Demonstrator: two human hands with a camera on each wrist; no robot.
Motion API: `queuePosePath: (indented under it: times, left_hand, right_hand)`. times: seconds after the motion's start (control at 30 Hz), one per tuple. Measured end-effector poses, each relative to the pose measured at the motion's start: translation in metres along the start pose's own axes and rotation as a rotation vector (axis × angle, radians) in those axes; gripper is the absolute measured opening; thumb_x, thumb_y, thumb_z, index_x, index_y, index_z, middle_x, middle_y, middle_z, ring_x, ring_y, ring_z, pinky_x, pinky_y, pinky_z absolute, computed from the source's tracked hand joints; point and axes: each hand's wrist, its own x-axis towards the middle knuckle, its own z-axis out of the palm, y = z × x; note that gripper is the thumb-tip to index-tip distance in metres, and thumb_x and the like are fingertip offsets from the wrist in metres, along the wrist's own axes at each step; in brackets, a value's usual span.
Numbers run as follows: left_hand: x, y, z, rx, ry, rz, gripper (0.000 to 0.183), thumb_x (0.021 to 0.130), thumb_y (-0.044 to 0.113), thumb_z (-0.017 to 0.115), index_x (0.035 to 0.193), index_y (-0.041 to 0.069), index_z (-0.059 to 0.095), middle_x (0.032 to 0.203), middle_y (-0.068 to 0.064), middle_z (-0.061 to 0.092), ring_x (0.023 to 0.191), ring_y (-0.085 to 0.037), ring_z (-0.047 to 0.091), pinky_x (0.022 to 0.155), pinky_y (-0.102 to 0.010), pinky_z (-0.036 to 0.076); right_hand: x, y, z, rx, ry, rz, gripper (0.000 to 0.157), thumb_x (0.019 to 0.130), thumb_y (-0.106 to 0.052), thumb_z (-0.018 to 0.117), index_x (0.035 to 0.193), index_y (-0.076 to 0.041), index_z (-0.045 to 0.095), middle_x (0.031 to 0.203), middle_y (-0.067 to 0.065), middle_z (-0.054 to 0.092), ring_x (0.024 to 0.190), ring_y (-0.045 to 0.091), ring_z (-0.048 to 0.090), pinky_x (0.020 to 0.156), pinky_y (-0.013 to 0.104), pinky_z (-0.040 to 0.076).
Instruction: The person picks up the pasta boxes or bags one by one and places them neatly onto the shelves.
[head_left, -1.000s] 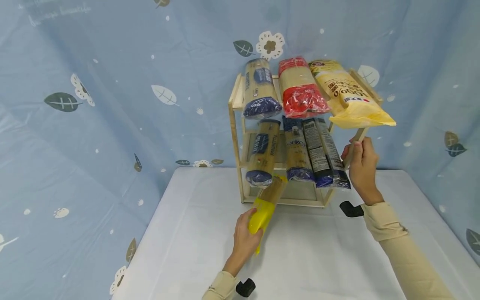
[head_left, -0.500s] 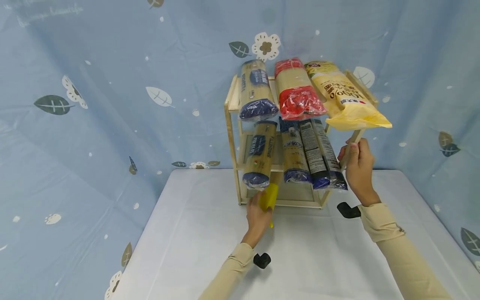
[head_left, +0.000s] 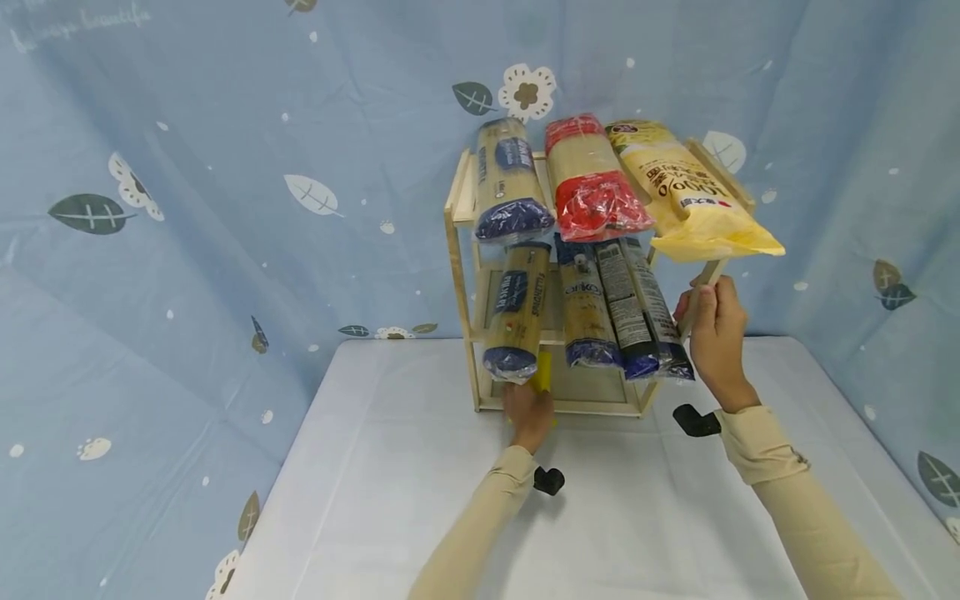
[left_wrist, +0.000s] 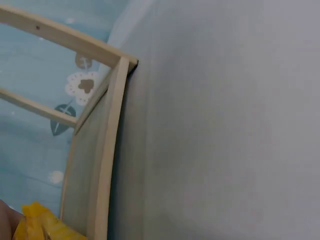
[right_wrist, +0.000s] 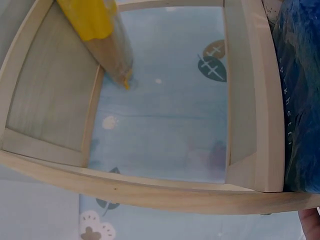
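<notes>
My left hand (head_left: 529,412) grips a yellow-wrapped pasta pack (head_left: 543,371) at the lower front of a wooden rack (head_left: 457,275). Most of the pack is hidden behind the hand and the pack above. In the right wrist view the pasta pack (right_wrist: 102,37) slants over the bottom shelf, its clear end pointing to the rack's back. Only a crumpled yellow end (left_wrist: 42,225) shows in the left wrist view. My right hand (head_left: 718,346) holds the rack's right front post, fingers curled around the wood.
On the middle shelf lie a blue-labelled spaghetti pack (head_left: 516,312), another pasta pack (head_left: 588,308) and dark-backed packs (head_left: 628,300). A blue-ended pack (head_left: 513,179), a red one (head_left: 596,179) and a yellow bag (head_left: 686,187) lie on top, ends overhanging. A patterned curtain (head_left: 225,208) hangs behind.
My left hand has moved forward and slightly right, carrying the yellow pasta pack into the rack's bottom level. The right hand keeps its grip on the post.
</notes>
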Motion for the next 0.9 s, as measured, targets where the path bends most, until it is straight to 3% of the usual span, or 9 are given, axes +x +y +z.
queuePosePath:
  times: [0.13,0.2,0.3,0.4,0.53,0.63,0.77,0.9]
  left_hand:
    - [0.001,0.002,0.005,-0.067,-0.017,-0.021,0.041,0.070,0.000,0.059,0.111,0.004,0.053,0.102,-0.017,0.053,0.104,-0.042,0.048,0.082,-0.059,0.036]
    - [0.000,0.001,0.005,-0.074,-0.006,-0.013,0.041,0.070,0.001,0.059,0.111,0.003,0.054,0.104,-0.018,0.053,0.103,-0.041,0.049,0.082,-0.060,0.037]
    - [-0.001,-0.005,0.001,-0.050,0.002,0.049,0.039,0.071,0.005,0.063,0.110,0.004,0.058,0.101,-0.017,0.053,0.096,-0.036,0.051,0.075,-0.056,0.040]
    - [0.000,-0.014,-0.009,-0.020,-0.057,0.153,0.032,0.078,0.010,0.067,0.109,0.003,0.062,0.099,-0.017,0.056,0.091,-0.034,0.052,0.072,-0.052,0.043]
    - [0.003,-0.026,-0.034,-0.081,-0.237,0.162,0.034,0.088,0.016,0.066,0.117,-0.001,0.060,0.111,-0.017,0.058,0.103,-0.032,0.053,0.082,-0.045,0.047]
    - [0.007,-0.029,-0.058,-0.153,-0.335,0.099,0.028,0.091,0.012,0.061,0.116,0.000,0.062,0.116,-0.015,0.054,0.107,-0.029,0.053,0.084,-0.044,0.047]
    - [0.015,-0.027,-0.088,-0.152,-0.368,0.114,0.021,0.088,0.002,0.063,0.108,0.002,0.066,0.113,-0.014,0.056,0.107,-0.031,0.054,0.085,-0.045,0.048]
    - [0.023,-0.026,-0.118,-0.078,-0.387,0.184,0.021,0.086,0.003,0.065,0.106,0.008,0.067,0.113,-0.010,0.058,0.111,-0.030,0.053,0.091,-0.046,0.045]
  right_hand:
    - [0.001,-0.002,0.000,0.018,0.001,0.002,0.025,0.103,-0.003,0.031,0.100,0.018,0.044,0.069,0.028,0.050,0.057,0.026,0.047,0.060,0.021,0.041]
    - [0.000,-0.001,0.000,0.023,-0.009,0.006,0.023,0.103,-0.002,0.031,0.100,0.017,0.044,0.069,0.028,0.051,0.058,0.028,0.047,0.059,0.022,0.041]
    - [-0.001,0.000,0.000,0.030,-0.022,0.012,0.023,0.103,-0.002,0.031,0.100,0.016,0.045,0.070,0.028,0.051,0.058,0.028,0.048,0.059,0.022,0.042]
    - [-0.001,0.000,0.000,0.034,-0.022,0.019,0.024,0.103,-0.002,0.030,0.102,0.015,0.046,0.070,0.028,0.051,0.058,0.025,0.049,0.060,0.021,0.042]
    - [0.000,0.003,-0.005,0.053,-0.063,0.029,0.024,0.103,-0.003,0.030,0.105,0.014,0.047,0.073,0.029,0.052,0.060,0.023,0.051,0.063,0.021,0.043]
    - [0.002,0.013,-0.017,0.080,-0.174,0.083,0.026,0.104,-0.006,0.028,0.113,0.011,0.047,0.082,0.028,0.055,0.068,0.022,0.057,0.068,0.019,0.046]
    - [0.007,0.019,-0.037,-0.011,-0.332,0.221,0.032,0.104,-0.014,0.033,0.129,0.003,0.044,0.102,0.026,0.059,0.084,0.005,0.059,0.069,0.014,0.047]
    - [0.005,0.007,-0.055,-0.180,-0.421,0.280,0.042,0.102,-0.018,0.044,0.138,0.001,0.036,0.117,0.026,0.056,0.091,-0.013,0.047,0.067,0.008,0.042]
